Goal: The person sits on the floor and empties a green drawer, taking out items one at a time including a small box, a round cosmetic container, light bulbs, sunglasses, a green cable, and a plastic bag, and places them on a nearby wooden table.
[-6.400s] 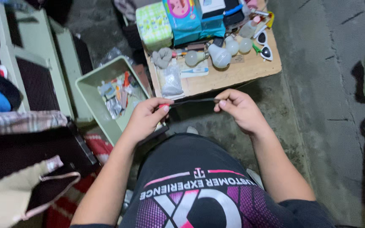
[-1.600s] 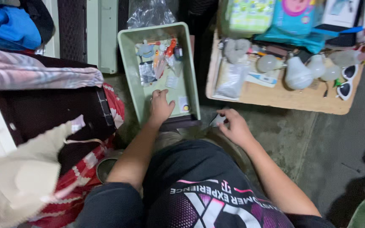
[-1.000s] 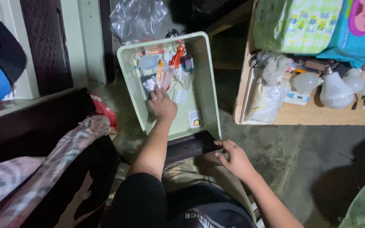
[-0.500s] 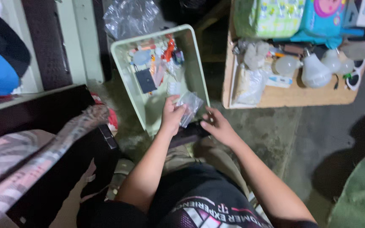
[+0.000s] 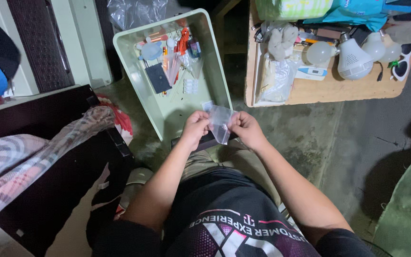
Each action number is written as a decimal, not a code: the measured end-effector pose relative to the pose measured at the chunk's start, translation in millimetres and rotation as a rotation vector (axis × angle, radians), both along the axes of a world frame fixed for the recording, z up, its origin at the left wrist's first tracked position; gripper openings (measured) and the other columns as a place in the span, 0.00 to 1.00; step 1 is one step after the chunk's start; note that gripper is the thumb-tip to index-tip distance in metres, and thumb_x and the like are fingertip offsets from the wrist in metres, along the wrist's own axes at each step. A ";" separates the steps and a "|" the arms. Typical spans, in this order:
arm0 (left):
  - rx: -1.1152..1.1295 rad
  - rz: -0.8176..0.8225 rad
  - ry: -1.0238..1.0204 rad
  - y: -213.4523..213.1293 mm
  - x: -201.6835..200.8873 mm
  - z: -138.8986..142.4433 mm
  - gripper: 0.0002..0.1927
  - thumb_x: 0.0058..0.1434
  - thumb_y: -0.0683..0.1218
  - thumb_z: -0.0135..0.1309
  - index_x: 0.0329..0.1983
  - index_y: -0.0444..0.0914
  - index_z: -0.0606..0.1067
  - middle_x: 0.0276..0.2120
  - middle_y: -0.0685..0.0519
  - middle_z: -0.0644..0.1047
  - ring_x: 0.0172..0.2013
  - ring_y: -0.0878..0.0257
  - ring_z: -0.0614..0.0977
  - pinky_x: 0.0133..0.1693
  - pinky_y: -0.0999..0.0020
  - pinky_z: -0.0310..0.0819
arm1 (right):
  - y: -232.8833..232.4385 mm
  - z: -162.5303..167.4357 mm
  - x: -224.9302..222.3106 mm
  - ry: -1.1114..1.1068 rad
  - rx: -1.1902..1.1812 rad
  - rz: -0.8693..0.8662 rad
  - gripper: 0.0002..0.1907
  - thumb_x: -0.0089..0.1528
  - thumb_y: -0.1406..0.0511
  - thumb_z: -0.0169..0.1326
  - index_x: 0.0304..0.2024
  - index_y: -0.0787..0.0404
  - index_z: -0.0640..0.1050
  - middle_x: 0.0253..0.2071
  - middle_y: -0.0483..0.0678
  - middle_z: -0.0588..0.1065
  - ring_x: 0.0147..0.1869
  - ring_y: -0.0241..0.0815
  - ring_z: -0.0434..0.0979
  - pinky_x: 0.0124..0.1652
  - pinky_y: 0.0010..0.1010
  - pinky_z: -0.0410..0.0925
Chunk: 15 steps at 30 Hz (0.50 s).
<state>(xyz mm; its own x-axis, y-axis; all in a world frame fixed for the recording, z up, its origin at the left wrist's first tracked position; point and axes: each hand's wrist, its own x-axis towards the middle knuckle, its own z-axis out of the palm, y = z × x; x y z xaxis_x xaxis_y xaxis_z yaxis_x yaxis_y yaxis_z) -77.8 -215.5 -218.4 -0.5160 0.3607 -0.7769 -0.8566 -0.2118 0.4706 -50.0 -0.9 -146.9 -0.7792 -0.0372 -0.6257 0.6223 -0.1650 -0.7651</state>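
Observation:
A small clear plastic bag (image 5: 220,123) hangs between both my hands, over my lap. My left hand (image 5: 195,127) pinches its left edge and my right hand (image 5: 244,127) pinches its right edge, fingers closed on the plastic. Just beyond my hands lies a pale green tray (image 5: 214,62) holding several small items: a dark flat pouch (image 5: 158,77), orange pieces (image 5: 182,40) and little clear packets (image 5: 190,85). A dark flat object (image 5: 205,142) lies under my hands at the tray's near end.
A wooden board (image 5: 338,88) at the upper right carries white bulbs (image 5: 353,59), a clear bag, sunglasses and coloured packs. A dark cabinet with striped cloth (image 5: 34,157) stands at the left. Bare concrete floor (image 5: 357,157) lies to the right.
My left hand left the tray with a clear bag. Both hands have come together and now hold the bag between them, closer to my lap.

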 end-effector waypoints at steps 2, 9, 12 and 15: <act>-0.054 -0.098 -0.017 3.6 1.3 -0.7 0.12 0.61 0.43 0.53 0.49 0.41 0.71 0.34 0.54 0.76 0.33 0.65 0.79 0.32 0.73 0.70 | -0.1 3.3 0.7 -0.075 -0.007 -0.006 0.08 0.61 0.75 0.55 0.41 0.63 0.72 0.33 0.42 0.77 0.35 0.30 0.75 0.39 0.23 0.70; -0.016 -0.073 0.457 17.8 1.1 5.6 0.22 0.61 0.42 0.63 0.53 0.39 0.65 0.42 0.55 0.75 0.42 0.67 0.77 0.43 0.72 0.74 | -7.1 7.0 2.7 -0.048 -0.021 0.009 0.09 0.62 0.75 0.58 0.45 0.66 0.75 0.37 0.42 0.76 0.39 0.28 0.75 0.41 0.23 0.70; -0.026 -0.176 0.509 23.2 -2.6 1.3 0.15 0.60 0.42 0.64 0.44 0.36 0.70 0.35 0.55 0.75 0.36 0.68 0.77 0.38 0.71 0.74 | -7.5 2.7 0.7 -0.045 0.039 0.014 0.06 0.63 0.73 0.59 0.41 0.67 0.76 0.35 0.42 0.77 0.37 0.28 0.75 0.39 0.22 0.70; -0.161 -0.216 0.462 21.9 -7.1 -2.0 0.10 0.64 0.43 0.61 0.34 0.34 0.72 0.28 0.55 0.75 0.31 0.69 0.74 0.34 0.71 0.70 | -4.2 2.9 0.5 -0.073 0.100 0.004 0.04 0.64 0.72 0.59 0.40 0.66 0.77 0.33 0.42 0.77 0.35 0.28 0.74 0.36 0.21 0.68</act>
<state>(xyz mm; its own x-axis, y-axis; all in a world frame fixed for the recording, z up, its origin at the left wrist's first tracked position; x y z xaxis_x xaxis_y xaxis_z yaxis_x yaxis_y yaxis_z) -84.9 -193.5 -220.4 -0.7447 0.3917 -0.5403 -0.5683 0.0521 0.8212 -49.6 -5.1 -144.0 -0.7310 0.0259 -0.6819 0.6778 -0.0876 -0.7300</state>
